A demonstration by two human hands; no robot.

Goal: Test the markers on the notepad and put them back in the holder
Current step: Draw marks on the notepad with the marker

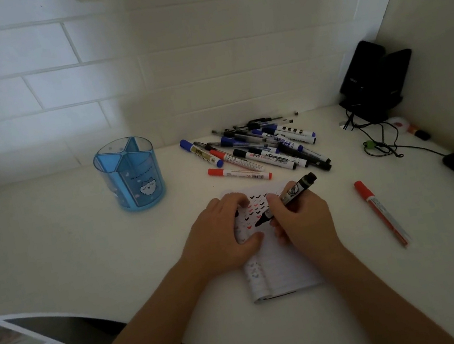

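My right hand (301, 219) is down over the notepad (279, 271) — thumb and first fingers curled round the barrel of the black marker (298, 188), the grip a tight writing pinch. The marker slants. Its tip is low and to the left, touching the page among rows of small black and red ticks, and its back end points up and away to the right, clear of my knuckles. The forearm comes in from the lower right, angled across the surface (83, 257), with the little-finger side of the hand low over the paper.

My left hand (221, 233) sits on the pad's left edge, palm down — that grip holds nothing. The fingers bend a little with their tips pressed on the upper part of the page, and the thumb is spread out lower, flat on the paper. The two hands are just beside each other, the marker tip between them.

The notepad lies flat on the white surface, right in front of me. Beyond it lies a loose pile of markers and pens (255, 148), with blue, red and black caps. The blue holder (130, 173) stands upright to the left of the pile, well apart from the pad. One red marker (380, 211) lies alone to the right of my right hand, apart from it.
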